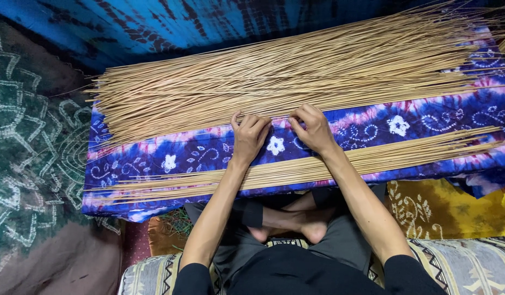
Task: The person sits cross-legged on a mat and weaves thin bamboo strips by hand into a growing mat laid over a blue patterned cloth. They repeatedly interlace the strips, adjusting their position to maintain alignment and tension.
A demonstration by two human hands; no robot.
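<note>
From the head view, the left hand (249, 136) and the right hand (313, 129) curl their fingers on the near edge of a big pile of thin sticks (296, 76). The sticks lie on a blue flowered cloth (372, 128). A smaller row of sticks (296, 169) lies under the wrists.

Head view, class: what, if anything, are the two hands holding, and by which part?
Neither clearly grips anything. The left hand and right hand rest fingertips on the near edge of the large stick pile; any pinched stick is hidden.
</note>
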